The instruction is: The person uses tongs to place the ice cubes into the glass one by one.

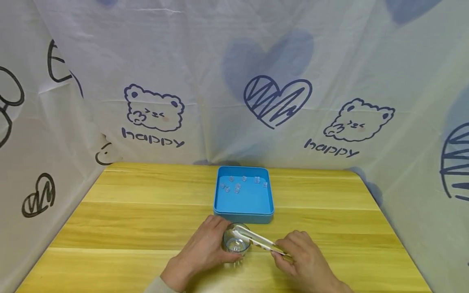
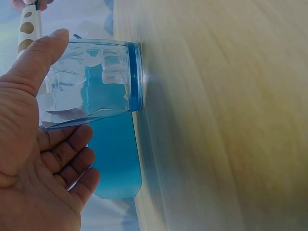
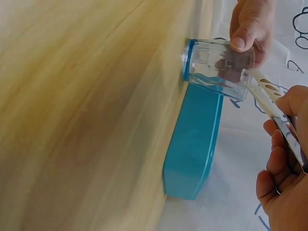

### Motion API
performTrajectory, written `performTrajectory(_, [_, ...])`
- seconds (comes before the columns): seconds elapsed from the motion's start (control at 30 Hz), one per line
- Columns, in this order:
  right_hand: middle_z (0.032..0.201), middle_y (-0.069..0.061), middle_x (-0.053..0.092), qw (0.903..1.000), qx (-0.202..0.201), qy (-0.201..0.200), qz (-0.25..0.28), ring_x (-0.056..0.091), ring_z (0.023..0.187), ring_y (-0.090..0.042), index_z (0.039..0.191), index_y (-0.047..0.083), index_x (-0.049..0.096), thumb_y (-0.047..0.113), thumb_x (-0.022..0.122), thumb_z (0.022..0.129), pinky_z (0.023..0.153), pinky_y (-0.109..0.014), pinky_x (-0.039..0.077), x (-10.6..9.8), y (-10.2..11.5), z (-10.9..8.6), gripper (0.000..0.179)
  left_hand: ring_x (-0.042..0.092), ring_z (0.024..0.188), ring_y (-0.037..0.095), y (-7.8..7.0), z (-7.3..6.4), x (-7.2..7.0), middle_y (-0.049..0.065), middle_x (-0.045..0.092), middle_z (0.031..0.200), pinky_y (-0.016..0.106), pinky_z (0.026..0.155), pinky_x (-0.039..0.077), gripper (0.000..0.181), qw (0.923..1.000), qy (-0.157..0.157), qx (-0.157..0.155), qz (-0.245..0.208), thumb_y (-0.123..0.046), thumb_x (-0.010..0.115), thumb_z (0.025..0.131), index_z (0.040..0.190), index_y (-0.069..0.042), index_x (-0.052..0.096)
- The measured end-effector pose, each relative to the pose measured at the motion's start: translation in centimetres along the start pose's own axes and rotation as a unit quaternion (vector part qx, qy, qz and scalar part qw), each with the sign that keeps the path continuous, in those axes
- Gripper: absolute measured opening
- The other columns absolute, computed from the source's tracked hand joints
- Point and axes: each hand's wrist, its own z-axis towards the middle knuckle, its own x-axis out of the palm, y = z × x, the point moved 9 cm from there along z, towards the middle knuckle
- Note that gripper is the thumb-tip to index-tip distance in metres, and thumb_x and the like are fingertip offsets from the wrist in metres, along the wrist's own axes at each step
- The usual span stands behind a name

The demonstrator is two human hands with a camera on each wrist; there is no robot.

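A clear drinking glass with a bluish base stands upright on the wooden table. My left hand holds it from the left, thumb on the near side and fingers toward the far side. Inside, a clear cube shows near the bottom. My right hand grips a pair of tongs, pale with gold-brown spots toward the tips. Those tips reach the mouth of the glass from the right.
Just behind the glass sits a blue square tray, with several small clear cubes spread over its far half. The yellow wood-grain table meets a printed white cloth at the back and sides.
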Motion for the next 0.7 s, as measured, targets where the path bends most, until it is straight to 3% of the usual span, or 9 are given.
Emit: performTrajectory(0.7, [0.083, 0.011, 0.062, 0.9999, 0.001, 0.002, -0.016, 0.051, 0.077, -0.003, 0.093, 0.017, 0.074, 0.043, 0.052, 0.111, 0.069, -0.02, 0.042, 0.55, -0.31, -0.43, 0.038, 0.055, 0.121, 0.021, 0.1, 0.03, -0.05, 0.003, 0.065, 0.132, 0.044, 0.108, 0.052, 0.08, 0.9999, 0.003, -0.002, -0.016, -0.059, 0.09, 0.076, 0.134, -0.011, 0.064])
